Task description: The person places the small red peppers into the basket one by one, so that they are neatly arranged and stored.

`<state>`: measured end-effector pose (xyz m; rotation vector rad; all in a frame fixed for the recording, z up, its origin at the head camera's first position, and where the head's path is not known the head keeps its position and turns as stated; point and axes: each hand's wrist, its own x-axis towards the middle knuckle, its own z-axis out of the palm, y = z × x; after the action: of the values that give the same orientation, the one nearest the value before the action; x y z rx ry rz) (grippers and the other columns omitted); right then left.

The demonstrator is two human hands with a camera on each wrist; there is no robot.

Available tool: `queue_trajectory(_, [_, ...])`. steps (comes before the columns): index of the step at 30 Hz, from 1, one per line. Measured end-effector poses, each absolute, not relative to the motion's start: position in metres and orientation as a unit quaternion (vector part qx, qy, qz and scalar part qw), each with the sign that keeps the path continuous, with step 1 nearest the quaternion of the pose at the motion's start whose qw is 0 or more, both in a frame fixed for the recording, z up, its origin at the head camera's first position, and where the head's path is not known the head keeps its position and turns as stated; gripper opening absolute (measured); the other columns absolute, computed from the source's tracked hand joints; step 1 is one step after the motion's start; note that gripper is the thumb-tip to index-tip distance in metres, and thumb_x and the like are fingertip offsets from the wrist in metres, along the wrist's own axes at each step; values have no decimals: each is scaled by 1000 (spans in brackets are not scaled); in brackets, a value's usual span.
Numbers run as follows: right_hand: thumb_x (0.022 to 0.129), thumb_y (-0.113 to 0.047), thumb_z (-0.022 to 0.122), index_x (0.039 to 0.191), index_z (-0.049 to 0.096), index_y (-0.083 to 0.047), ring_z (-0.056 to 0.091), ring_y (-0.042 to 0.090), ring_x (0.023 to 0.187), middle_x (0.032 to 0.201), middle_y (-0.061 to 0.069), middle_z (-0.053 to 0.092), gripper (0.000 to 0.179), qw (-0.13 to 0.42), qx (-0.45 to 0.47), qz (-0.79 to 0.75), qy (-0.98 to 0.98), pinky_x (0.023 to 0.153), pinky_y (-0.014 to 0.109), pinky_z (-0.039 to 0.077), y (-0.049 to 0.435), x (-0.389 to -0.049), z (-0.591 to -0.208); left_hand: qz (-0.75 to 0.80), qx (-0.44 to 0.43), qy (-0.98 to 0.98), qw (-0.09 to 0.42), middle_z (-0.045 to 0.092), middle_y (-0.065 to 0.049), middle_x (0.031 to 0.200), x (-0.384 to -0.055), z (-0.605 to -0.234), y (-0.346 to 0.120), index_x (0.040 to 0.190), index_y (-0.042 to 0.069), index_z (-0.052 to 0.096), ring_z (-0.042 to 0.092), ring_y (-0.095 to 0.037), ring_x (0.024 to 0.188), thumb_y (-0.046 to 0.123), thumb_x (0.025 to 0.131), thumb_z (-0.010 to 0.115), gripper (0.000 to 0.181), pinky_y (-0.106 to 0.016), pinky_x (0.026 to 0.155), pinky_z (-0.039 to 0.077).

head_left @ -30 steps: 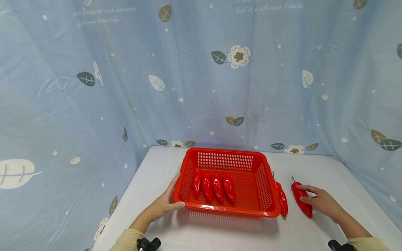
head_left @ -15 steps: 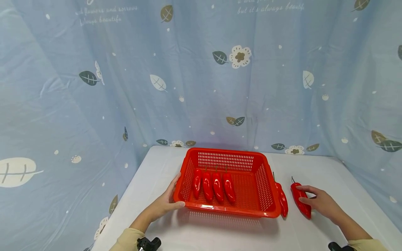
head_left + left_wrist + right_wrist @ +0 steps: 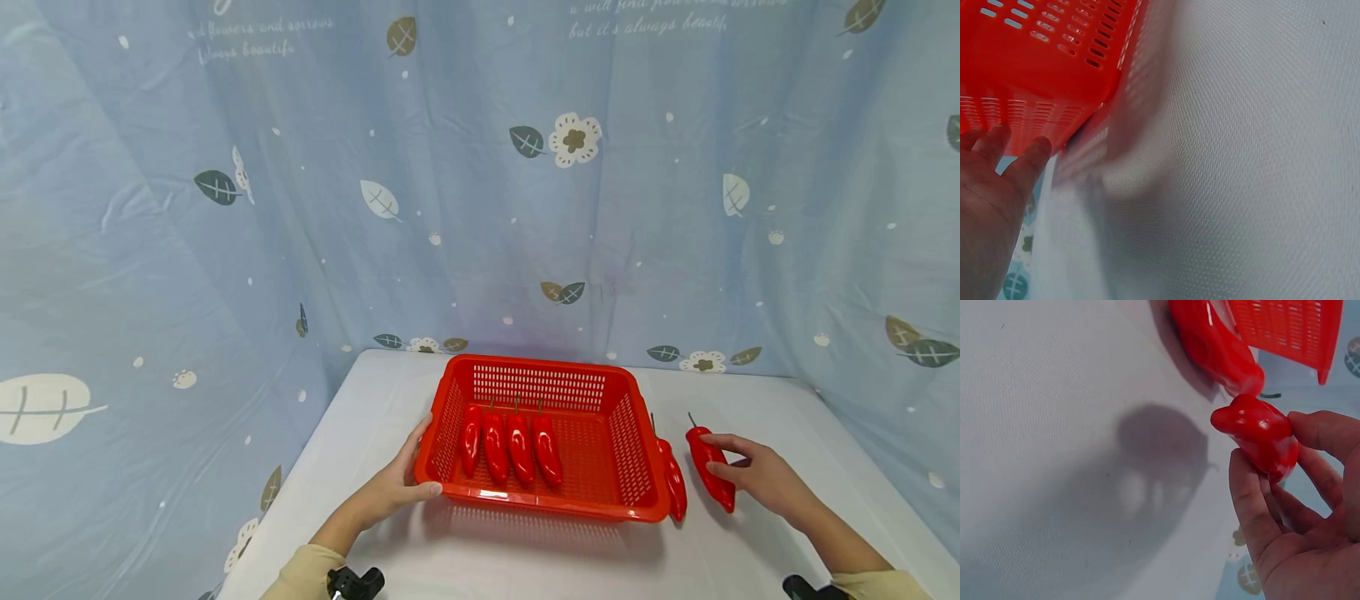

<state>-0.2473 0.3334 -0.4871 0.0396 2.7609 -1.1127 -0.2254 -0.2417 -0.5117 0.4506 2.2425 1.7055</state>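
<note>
Thumb and fingers of my right hand pinch a glossy red chili pepper by its sides, stem pointing away. In the right wrist view, the held chili is clear of its shadow on the table. Another red chili lies against the basket's right side. My left hand rests at the near left corner of the red plastic basket, thumb on the front and fingers extended along the left side. Several red chilies lie in a row inside, stems away from me.
The white table carries the basket near its middle. Behind and on the left hangs a blue curtain with leaf and flower prints, close to the table's back edge.
My right hand and the chili in it have moved up slightly and left toward the basket. The left hand and basket have stayed in place.
</note>
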Motion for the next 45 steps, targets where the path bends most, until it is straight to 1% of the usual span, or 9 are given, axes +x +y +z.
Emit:
queue_trajectory(7, [88,-30,80,143,49,6,59,33,101,132,38,49,72,76,14,-375,924,73,41,62,328,-244,-481,595,160,774,145,19,-13,166,-226,-513,-242,164,37,3,37,-35,143,30,88,76,105,-57,115,33])
queue_trajectory(13, [88,-29,79,144,49,5,59,33,101,131,37,50,72,71,15,-376,924,74,41,62,325,-243,-476,600,164,769,148,22,-14,165,-227,-516,-243,163,39,3,39,-34,141,29,88,75,104,-55,113,37])
queue_trajectory(22, [88,-28,79,143,50,6,60,34,99,128,36,53,71,61,-3,-363,930,73,42,62,322,-242,-469,601,165,768,150,24,-15,164,-228,-517,-243,163,39,3,40,-34,141,29,89,75,104,-53,113,38])
queue_trajectory(26, [89,-29,78,143,49,6,60,34,98,126,36,54,71,54,-10,-361,931,73,43,62,320,-240,-464,600,166,768,150,23,-14,165,-228,-517,-243,163,38,3,39,-34,142,29,89,75,104,-53,113,37])
queue_trajectory(33, [91,-28,77,143,51,5,61,28,95,122,31,59,66,52,-16,-366,929,72,41,62,314,-238,-459,601,167,767,150,23,-14,164,-227,-515,-242,163,38,2,40,-34,141,29,89,75,105,-52,113,38])
queue_trajectory(39, [92,-26,76,143,52,5,61,27,94,121,30,60,64,46,-21,-365,929,71,39,61,309,-237,-455,602,169,766,149,24,-14,164,-227,-513,-241,163,36,2,41,-34,141,28,89,76,105,-51,113,38])
queue_trajectory(45, [92,-28,76,142,54,3,61,27,95,121,28,61,64,45,-28,-368,928,70,38,61,303,-238,-451,605,170,763,152,21,-14,165,-226,-514,-241,163,36,1,40,-34,141,27,89,75,105,-50,113,38])
